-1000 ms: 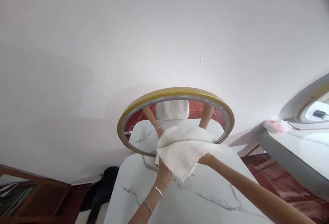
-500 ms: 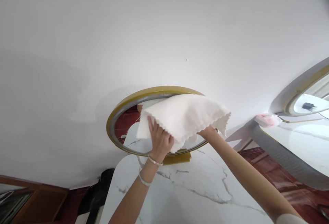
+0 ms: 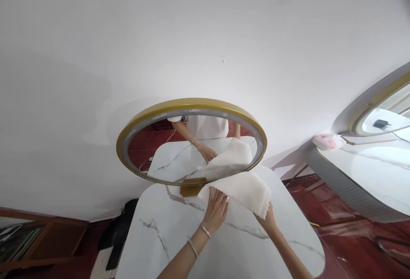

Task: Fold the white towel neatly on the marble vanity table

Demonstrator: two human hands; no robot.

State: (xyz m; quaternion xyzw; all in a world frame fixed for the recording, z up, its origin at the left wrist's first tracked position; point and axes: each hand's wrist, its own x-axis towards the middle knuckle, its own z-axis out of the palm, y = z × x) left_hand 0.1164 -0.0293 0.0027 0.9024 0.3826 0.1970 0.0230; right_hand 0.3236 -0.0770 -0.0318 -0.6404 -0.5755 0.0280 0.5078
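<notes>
the left hand (image 3: 217, 210) lays its fingers, close together, on the near left edge of a white cloth (image 3: 245, 189); whether they pinch it cannot be told. the right hand (image 3: 268, 220) is at the cloth's other end, its fingers hidden by the fabric, so their grip cannot be told. the cloth spans both sets of fingers. left of the left fingertips sits a gold base (image 3: 190, 189), and above it, beyond the fingers, a round mirror (image 3: 192, 104) reflects hands and cloth. under the fingers spreads a marbled white table (image 3: 218, 257). well right of the fingers are a pink-and-white packet (image 3: 329, 141) and a second mirror (image 3: 368, 108).
</notes>
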